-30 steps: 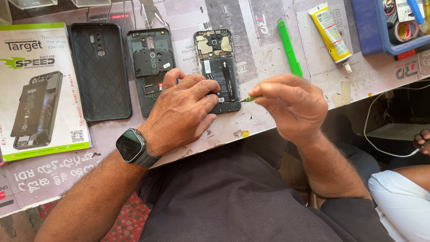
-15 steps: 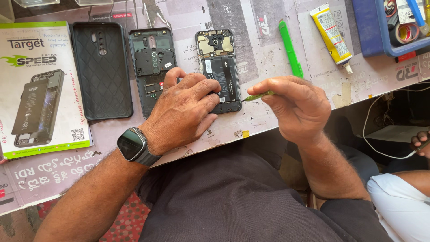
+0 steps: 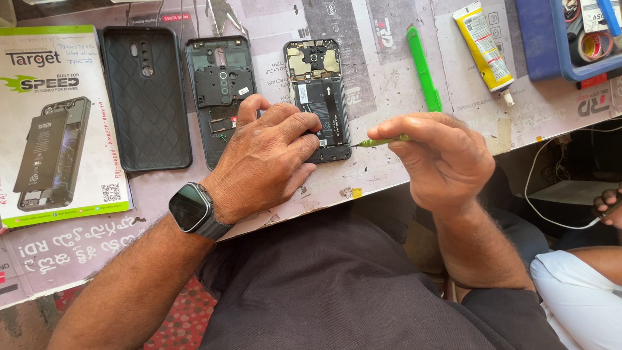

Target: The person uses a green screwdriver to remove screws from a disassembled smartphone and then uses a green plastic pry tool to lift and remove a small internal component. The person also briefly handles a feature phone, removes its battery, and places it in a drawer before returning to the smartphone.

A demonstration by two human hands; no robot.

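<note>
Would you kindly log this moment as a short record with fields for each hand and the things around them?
left hand: left hand presses down on the lower part of the opened phone, a smartwatch on the wrist
right hand: right hand pinches a thin green tool, tip at the phone's lower right corner
beside phone: removed inner frame, black case
far left: battery package
further back: green pry stick, yellow glue tube, blue tray
surface: printed work mat
</note>
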